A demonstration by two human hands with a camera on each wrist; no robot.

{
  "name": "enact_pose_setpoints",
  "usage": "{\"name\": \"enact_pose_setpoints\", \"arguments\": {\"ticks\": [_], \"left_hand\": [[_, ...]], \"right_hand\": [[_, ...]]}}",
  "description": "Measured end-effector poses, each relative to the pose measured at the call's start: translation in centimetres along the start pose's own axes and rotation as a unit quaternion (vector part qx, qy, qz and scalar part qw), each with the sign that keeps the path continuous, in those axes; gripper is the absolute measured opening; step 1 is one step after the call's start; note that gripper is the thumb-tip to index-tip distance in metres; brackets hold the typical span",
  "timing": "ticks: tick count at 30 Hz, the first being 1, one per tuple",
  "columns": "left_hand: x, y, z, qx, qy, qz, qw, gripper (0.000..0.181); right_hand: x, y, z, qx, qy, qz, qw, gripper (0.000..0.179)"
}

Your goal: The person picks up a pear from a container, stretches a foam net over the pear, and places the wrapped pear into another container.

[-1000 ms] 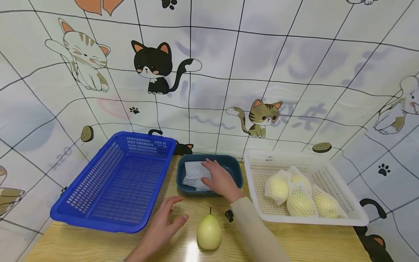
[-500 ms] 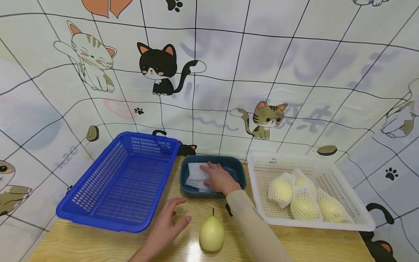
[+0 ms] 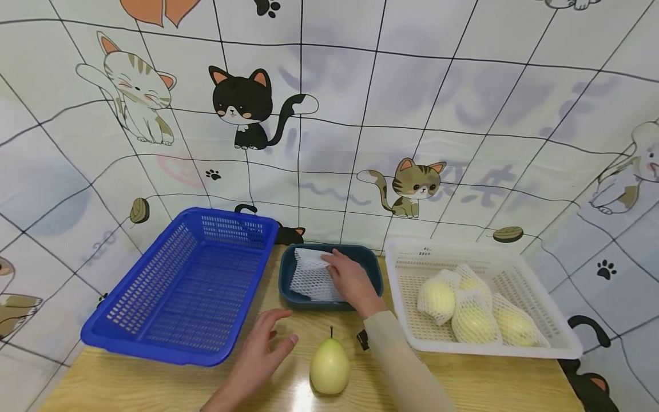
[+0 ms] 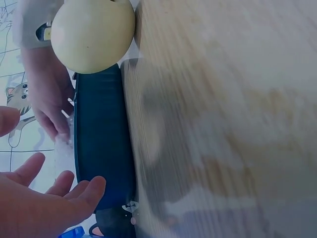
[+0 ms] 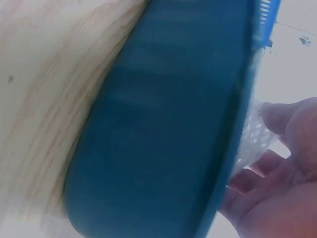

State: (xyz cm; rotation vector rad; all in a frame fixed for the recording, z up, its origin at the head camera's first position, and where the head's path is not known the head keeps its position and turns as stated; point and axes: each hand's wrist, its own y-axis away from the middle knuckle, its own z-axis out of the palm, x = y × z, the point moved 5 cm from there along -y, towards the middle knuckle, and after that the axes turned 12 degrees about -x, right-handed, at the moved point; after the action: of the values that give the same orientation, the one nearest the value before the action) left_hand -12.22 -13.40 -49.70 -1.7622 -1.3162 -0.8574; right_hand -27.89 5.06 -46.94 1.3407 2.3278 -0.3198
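Observation:
My right hand [image 3: 355, 283] reaches into a small dark teal box [image 3: 285, 292] and pinches a white foam net sleeve [image 3: 311, 277] by its upper right edge. In the right wrist view, the thumb and fingers [image 5: 275, 119] close on the white netting [image 5: 255, 136] behind the box wall [image 5: 163, 129]. A bare yellow-green pear [image 3: 329, 366] stands upright on the table in front of the box, stem up. Just left of it, my left hand [image 3: 262, 352] holds nothing, its fingers spread and relaxed. The left wrist view shows these fingers apart from the pear [image 4: 94, 37].
A blue perforated basket [image 3: 206, 297], with nothing in it, stands on the left. On the right, a white basket [image 3: 399, 297] holds several pears [image 3: 473, 321] in foam nets. Behind the wooden table [image 3: 473, 383] rises a wall covering [image 3: 329, 143] printed with cats.
My right hand has gone from hovering over the foam net sleeves to pinching one, whose upper edge is now raised. The left hand and the pear keep their places.

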Motion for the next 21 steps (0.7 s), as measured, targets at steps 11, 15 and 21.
{"name": "enact_pose_setpoints", "arguments": {"ticks": [11, 15, 21], "left_hand": [[0.6, -0.9, 0.3, 0.002, 0.018, 0.011, 0.9998, 0.043], [0.8, -1.3, 0.4, 0.001, 0.019, 0.013, 0.9997, 0.044], [1.3, -1.8, 0.6, -0.003, 0.044, 0.016, 0.9989, 0.043]], "right_hand": [[-0.7, 4.1, -2.3, 0.103, -0.110, -0.052, 0.9872, 0.037], [-0.7, 5.2, -3.5, 0.137, -0.149, -0.072, 0.9767, 0.038], [-0.7, 7.2, -4.4, 0.145, -0.184, -0.077, 0.9691, 0.038]]}}
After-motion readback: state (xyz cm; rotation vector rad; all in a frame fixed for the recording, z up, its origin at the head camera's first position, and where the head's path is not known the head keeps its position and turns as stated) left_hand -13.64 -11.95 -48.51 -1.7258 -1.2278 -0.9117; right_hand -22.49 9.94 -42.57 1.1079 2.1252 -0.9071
